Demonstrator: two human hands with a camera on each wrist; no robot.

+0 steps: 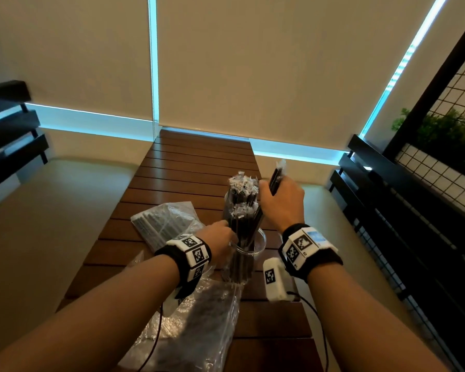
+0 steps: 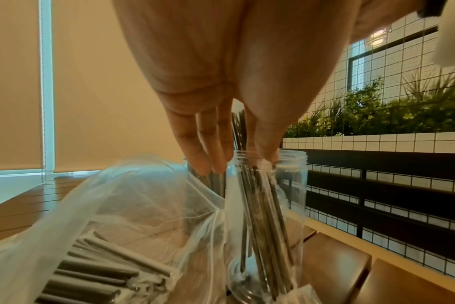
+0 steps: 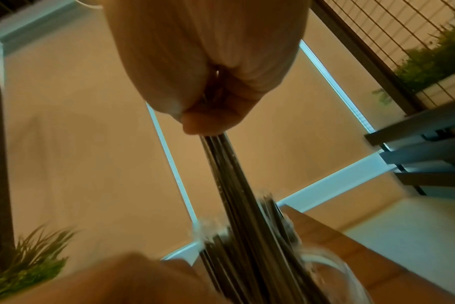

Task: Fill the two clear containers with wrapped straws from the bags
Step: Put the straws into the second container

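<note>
Landmark: near clear jar (image 1: 248, 251), which stood upright on the slatted wooden table (image 1: 199, 167).

- Near jar held a loose bunch of wrapped dark straws (image 1: 246, 226) leaning against its rim.
- Far clear jar (image 1: 230, 208) stood just behind the near jar, packed full of wrapped straws; crinkled wrapper ends showed above its mouth.
- Left hand (image 1: 220, 238) was at the near jar's left rim. In the left wrist view its grip was narrow: fingers (image 2: 208, 148) straight, pointing down, thumb inside the mouth against the straws there.
- Right hand (image 1: 282, 202) was above and right of the near jar, grip closed around a small bundle of straws (image 1: 275, 178), which stuck out above the fist.
- One open plastic bag of straws (image 1: 199, 326) lay in front of the jar, another bag (image 1: 166, 224) to its left.
- Writing: none readable. Wrist bands (image 1: 306, 247) carried black-and-white square code markers only.
</note>
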